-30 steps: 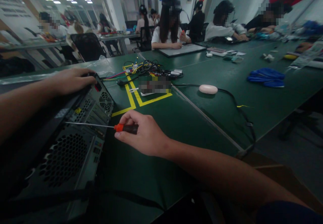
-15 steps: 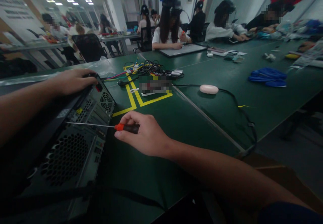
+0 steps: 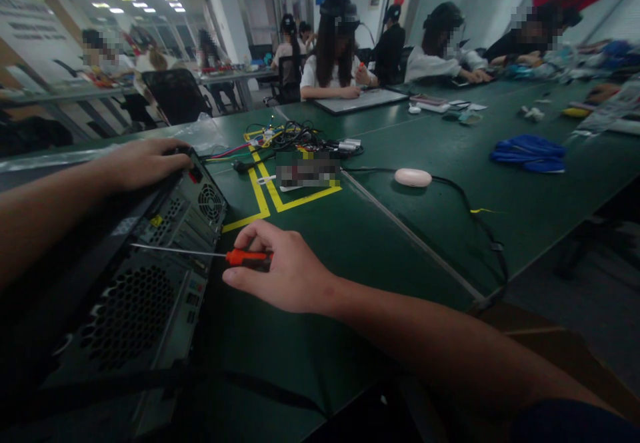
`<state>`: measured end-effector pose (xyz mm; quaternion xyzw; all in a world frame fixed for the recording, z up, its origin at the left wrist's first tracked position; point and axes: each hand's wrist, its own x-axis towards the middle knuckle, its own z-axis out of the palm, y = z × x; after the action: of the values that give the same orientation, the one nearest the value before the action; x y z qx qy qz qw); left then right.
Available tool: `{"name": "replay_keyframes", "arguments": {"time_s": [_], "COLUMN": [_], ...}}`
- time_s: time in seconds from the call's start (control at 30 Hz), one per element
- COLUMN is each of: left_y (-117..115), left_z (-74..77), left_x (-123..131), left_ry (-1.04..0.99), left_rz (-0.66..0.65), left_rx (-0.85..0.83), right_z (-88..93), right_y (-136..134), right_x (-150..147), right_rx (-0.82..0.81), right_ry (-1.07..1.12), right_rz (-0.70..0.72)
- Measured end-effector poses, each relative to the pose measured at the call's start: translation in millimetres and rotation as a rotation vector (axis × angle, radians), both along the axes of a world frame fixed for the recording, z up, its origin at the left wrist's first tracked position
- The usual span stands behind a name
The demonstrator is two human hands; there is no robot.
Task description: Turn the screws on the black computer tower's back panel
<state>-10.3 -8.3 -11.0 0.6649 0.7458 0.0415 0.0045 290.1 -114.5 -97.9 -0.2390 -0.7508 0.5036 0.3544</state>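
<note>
A black desktop computer case (image 3: 165, 256) stands at the left, its back panel with fan grilles and ports turned toward me. My left hand (image 3: 140, 163) lies over its top, fingers curled at the far edge and thumb along the back corner. In my right hand (image 3: 280, 263) is a screwdriver (image 3: 245, 256) with an orange and black handle, held between thumb and fingers. Its long thin shaft points left, and the tip meets the rear edge of the case near the side panel. The screw under the tip is too small to make out.
Beyond the case lies a tangle of cables (image 3: 300, 135) by yellow tape marks (image 3: 305, 200) on the green table (image 3: 380, 256). A pale pink oval case (image 3: 413, 177) and blue cloth (image 3: 530, 153) are farther right. Several people sit working across the room.
The screwdriver handle has turned, with more orange now showing. My right thumb and fingers have shifted slightly and loosened around it. My left hand stays on the case.
</note>
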Motion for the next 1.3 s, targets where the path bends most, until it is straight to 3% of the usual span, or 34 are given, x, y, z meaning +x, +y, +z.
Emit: {"name": "replay_keyframes", "arguments": {"time_s": [1.3], "left_y": [-2.8], "left_z": [0.9], "left_x": [3.6], "left_ry": [-0.001], "left_rz": [-0.003], "left_rx": [0.001], "right_z": [-0.9], "right_y": [2.3], "right_x": [0.1], "right_rx": [0.032], "right_ry": [-0.03], "right_rz": [0.001]}}
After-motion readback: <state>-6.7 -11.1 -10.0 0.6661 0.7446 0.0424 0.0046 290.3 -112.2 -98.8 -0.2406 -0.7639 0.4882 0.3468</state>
